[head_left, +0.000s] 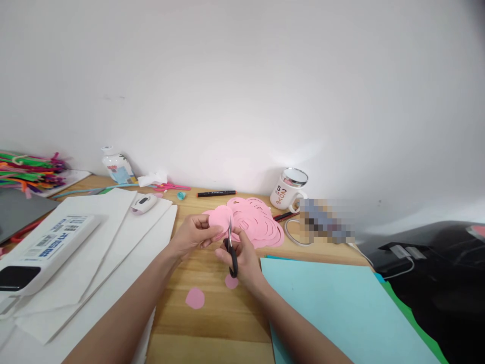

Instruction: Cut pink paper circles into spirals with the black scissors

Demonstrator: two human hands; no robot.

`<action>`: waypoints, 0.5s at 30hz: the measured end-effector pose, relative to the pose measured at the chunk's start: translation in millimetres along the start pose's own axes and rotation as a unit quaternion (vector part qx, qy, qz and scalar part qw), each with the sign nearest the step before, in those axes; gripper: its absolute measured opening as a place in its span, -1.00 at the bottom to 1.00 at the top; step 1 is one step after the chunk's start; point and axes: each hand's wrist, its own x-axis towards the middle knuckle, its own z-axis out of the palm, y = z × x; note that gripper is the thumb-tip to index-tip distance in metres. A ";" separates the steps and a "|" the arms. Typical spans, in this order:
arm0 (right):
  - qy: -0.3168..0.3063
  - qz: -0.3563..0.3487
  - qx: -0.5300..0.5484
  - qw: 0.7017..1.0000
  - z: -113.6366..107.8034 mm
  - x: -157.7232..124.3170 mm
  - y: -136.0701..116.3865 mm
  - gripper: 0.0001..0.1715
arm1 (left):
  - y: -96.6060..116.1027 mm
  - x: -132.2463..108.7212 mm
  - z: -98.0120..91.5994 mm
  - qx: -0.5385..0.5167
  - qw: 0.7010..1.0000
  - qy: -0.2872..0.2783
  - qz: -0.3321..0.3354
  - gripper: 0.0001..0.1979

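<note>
Between thumb and fingers, my left hand (193, 233) pinches a round pink paper piece (219, 217). My right hand (242, 257) is wrapped round the black handles of a pair of scissors (230, 253), whose blades point away from me and lie against the right edge of the pink piece. Just behind my hands spreads a pile of pink paper cutouts (257, 222) with curved slits. Two small pink discs rest on the wooden table, one disc (195, 299) nearer the front and the other (231, 281) just below my right hand.
White paper sheets (132, 263) and a white boxy device (53, 247) lie left. Blue paper (326, 298) covers the right front. Along the wall stand a white mug (288, 189) and a bottle (118, 166), with a black marker (216, 193) and pink scissors (172, 187) between them.
</note>
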 end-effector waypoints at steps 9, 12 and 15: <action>0.027 0.018 -0.023 0.999 1.1 -0.6 -1.9 -0.37 | 0.0 -0.6 -1.6 0.005 1.000 0.006 0.009 -0.69; 0.030 0.021 -0.024 0.999 1.1 -0.9 -2.1 -0.38 | 0.4 -0.7 -2.3 0.008 1.000 0.007 0.008 -0.68; 0.029 0.022 -0.016 0.999 1.1 -0.8 -1.2 -0.38 | -0.4 -0.2 -3.5 0.001 1.000 0.006 0.012 -0.67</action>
